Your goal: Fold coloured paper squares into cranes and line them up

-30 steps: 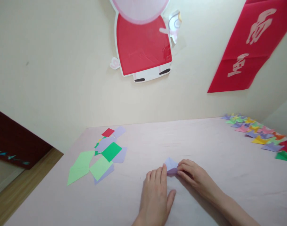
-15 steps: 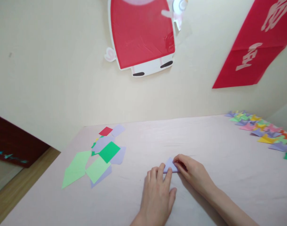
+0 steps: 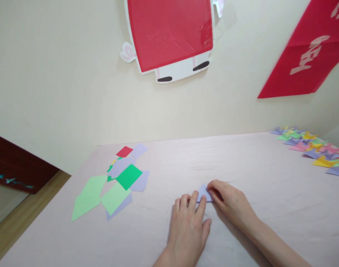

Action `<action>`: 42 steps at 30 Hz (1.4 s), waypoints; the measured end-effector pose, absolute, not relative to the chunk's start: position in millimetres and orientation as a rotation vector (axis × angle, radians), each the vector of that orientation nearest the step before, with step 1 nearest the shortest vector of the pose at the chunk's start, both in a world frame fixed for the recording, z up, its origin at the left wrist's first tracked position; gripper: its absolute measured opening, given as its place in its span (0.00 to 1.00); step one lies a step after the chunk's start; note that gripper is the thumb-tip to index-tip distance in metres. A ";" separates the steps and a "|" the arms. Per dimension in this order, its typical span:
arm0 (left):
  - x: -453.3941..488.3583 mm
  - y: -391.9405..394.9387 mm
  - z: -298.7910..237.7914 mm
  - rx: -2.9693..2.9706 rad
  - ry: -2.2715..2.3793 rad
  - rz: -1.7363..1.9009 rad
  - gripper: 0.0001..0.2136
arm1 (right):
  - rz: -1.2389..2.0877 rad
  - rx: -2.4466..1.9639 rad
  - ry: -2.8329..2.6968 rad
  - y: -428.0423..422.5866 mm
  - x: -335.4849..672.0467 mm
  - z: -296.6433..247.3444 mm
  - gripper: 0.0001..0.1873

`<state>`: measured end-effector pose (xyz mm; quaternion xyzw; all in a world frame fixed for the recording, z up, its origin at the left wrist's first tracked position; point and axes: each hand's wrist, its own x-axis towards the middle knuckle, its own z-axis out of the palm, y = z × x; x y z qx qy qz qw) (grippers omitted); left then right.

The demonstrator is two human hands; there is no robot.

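A small lavender piece of folded paper (image 3: 204,193), triangular as it shows, lies on the pale tabletop between my hands. My left hand (image 3: 187,222) rests palm down with its fingers spread, and its fingertips press the paper's left side and lower edge. On the other side, my right hand (image 3: 227,200) pinches the paper's right edge between thumb and curled fingers. The right fingertips hide that corner of the paper.
Loose paper sheets in light green (image 3: 115,200), dark green (image 3: 129,177), lavender and red (image 3: 124,151) overlap at the left. Rows of folded colored paper shapes (image 3: 314,150) stand along the right. Behind the table (image 3: 169,159) rises a wall with red decorations (image 3: 172,33).
The view has shifted slightly, so wall and table items sit a little higher. Both hands keep nearly the same hold on the lavender paper.
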<state>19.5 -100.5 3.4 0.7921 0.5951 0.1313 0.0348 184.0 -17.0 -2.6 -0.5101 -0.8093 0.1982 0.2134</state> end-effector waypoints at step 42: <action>19.7 -108.1 -2.6 2.621 2.021 0.474 0.22 | 0.382 -1.423 -2.312 -30.0 175.6 4.2 0.06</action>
